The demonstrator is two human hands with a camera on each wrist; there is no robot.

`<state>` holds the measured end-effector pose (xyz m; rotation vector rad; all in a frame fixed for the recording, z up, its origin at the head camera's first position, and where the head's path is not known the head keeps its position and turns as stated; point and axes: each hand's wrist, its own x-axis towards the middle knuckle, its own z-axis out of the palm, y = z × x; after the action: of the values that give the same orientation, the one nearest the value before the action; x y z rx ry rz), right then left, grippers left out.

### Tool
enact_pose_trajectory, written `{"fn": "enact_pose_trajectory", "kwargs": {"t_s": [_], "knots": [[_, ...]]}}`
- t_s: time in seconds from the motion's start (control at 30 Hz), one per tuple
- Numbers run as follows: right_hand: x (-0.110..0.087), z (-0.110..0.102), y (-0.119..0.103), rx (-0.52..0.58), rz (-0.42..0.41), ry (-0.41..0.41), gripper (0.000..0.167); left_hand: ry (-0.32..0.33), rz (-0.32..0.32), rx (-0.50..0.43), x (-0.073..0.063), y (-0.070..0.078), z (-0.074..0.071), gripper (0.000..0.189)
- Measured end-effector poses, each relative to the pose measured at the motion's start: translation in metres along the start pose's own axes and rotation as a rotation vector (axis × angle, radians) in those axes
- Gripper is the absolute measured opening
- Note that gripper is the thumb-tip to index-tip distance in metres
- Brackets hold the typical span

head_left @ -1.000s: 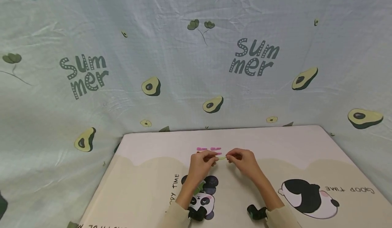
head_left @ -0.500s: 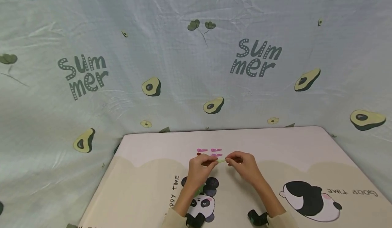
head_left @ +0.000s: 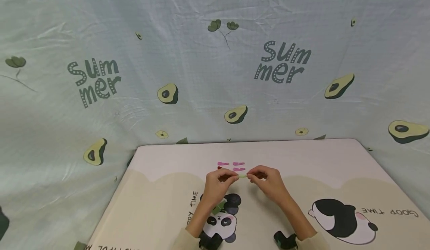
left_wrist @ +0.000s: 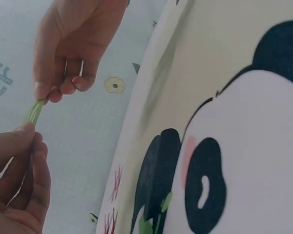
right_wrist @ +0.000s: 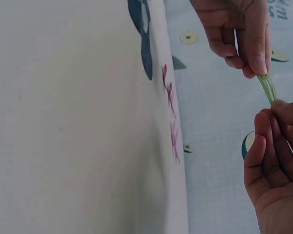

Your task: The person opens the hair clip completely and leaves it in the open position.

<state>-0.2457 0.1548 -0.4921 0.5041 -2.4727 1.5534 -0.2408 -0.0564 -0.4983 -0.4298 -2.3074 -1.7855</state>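
A light green hair clip [head_left: 242,175] is held up above the mat between both hands. My left hand [head_left: 217,186] pinches one end of it between thumb and fingers, while my right hand [head_left: 267,181] pinches the other end. Up close in the left wrist view, the green hair clip [left_wrist: 34,113] shows as narrow strips with slits between them. Beyond the hands lie several pink hair clips [head_left: 239,163]. A small dark red piece [head_left: 219,167] sits near the left hand, partly hidden by it.
The pale mat [head_left: 161,197] bears a printed panda [head_left: 224,223] and a printed black-and-white animal [head_left: 336,220]. A cloth with avocado prints [head_left: 201,63] hangs behind its far edge. Black devices [head_left: 284,239] are on both wrists.
Both hands keep their pinch on the green hair clip and move only slightly. More of the clip's pale side shows now. The head view shifts a little.
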Motion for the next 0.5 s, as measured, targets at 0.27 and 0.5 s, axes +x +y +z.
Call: {"fn": "enact_pose_trajectory", "kwargs": {"t_s": [0.27, 0.5], "knots": [[-0.0017, -0.0047, -0.0046, -0.021, -0.052, 0.014, 0.007, -0.035, 0.012, -0.023, -0.0021, 0.0047, -0.0019, 0.004], [0.0005, -0.0073, -0.0067, -0.050, -0.091, 0.018, 0.012, -0.025, 0.026, 0.008, 0.0003, 0.0078, -0.0034, 0.008]]}}
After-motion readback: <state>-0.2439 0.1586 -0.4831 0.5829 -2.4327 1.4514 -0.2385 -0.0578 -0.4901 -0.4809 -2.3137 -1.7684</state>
